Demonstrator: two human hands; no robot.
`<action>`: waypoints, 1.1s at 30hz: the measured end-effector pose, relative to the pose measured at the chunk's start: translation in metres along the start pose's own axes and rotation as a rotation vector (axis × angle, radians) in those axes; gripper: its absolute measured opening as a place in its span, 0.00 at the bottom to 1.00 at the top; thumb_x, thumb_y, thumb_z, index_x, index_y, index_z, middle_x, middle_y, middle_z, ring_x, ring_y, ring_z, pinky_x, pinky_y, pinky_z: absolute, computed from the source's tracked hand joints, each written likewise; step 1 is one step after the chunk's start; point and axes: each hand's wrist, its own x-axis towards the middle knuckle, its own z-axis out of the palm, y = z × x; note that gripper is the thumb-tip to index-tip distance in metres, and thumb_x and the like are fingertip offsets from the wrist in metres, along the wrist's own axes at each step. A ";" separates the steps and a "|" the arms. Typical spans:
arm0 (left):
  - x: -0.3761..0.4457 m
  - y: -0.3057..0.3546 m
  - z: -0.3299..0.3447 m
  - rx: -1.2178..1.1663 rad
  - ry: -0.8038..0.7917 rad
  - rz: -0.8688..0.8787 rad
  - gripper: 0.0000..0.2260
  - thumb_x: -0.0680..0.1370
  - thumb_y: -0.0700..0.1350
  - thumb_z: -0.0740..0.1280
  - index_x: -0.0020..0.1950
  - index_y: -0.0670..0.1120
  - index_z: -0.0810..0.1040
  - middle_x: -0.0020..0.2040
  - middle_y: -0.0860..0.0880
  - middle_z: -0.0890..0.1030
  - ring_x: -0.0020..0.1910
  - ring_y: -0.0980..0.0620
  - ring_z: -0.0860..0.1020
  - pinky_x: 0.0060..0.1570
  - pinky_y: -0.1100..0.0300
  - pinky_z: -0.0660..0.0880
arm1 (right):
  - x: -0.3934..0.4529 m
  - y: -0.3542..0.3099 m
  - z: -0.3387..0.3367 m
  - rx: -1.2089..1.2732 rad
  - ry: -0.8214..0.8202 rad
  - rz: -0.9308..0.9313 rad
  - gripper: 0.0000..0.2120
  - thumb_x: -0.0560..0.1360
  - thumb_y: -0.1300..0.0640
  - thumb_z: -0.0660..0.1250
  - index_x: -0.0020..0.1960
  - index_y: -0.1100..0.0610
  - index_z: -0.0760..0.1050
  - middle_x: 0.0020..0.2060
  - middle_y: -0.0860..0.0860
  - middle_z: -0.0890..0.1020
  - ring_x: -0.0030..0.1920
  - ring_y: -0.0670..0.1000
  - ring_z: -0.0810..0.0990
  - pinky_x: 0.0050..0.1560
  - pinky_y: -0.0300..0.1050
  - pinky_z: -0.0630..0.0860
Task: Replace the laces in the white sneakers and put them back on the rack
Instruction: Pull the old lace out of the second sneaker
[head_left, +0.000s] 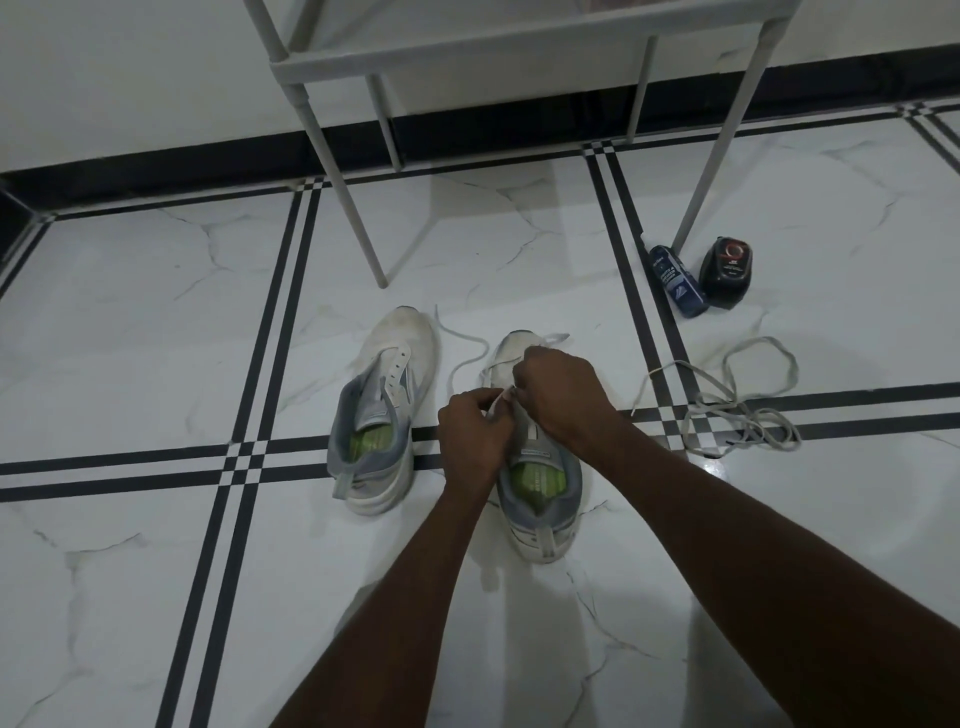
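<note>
Presently, a white lace (470, 353) is being pinched by the left hand (475, 434) and the right hand (558, 392) over the right sneaker (540, 499) on the floor (156, 322). At nine o'clock the left sneaker (384, 410) is lying unlaced; at three o'clock, a loose lace (737, 410); at twelve, the rack (467, 57).

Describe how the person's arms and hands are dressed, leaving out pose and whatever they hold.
Both forearms are bare all the way to the bottom edge of the frame: no sleeves show. The left hand and right hand wear no gloves. No watch, bracelet or ring is visible, though the dim light could hide small items.
</note>
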 end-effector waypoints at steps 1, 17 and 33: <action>-0.001 0.000 -0.001 0.007 0.004 -0.007 0.11 0.79 0.49 0.70 0.56 0.46 0.86 0.49 0.48 0.87 0.49 0.50 0.84 0.53 0.55 0.79 | 0.001 0.000 -0.001 -0.010 -0.001 -0.022 0.07 0.76 0.58 0.64 0.48 0.58 0.80 0.49 0.54 0.80 0.49 0.55 0.80 0.40 0.43 0.63; 0.009 0.007 -0.004 -0.013 0.112 -0.023 0.08 0.77 0.49 0.67 0.46 0.47 0.84 0.43 0.50 0.82 0.44 0.50 0.81 0.44 0.59 0.73 | -0.007 0.046 -0.028 0.597 0.091 0.466 0.08 0.74 0.56 0.74 0.44 0.62 0.84 0.48 0.53 0.86 0.51 0.52 0.83 0.48 0.35 0.70; 0.077 0.021 -0.018 0.227 -0.054 0.048 0.06 0.78 0.41 0.69 0.43 0.41 0.84 0.43 0.43 0.85 0.44 0.45 0.84 0.42 0.62 0.72 | -0.003 0.042 -0.023 0.877 0.164 0.343 0.09 0.74 0.53 0.74 0.46 0.59 0.83 0.48 0.45 0.82 0.52 0.42 0.76 0.55 0.29 0.67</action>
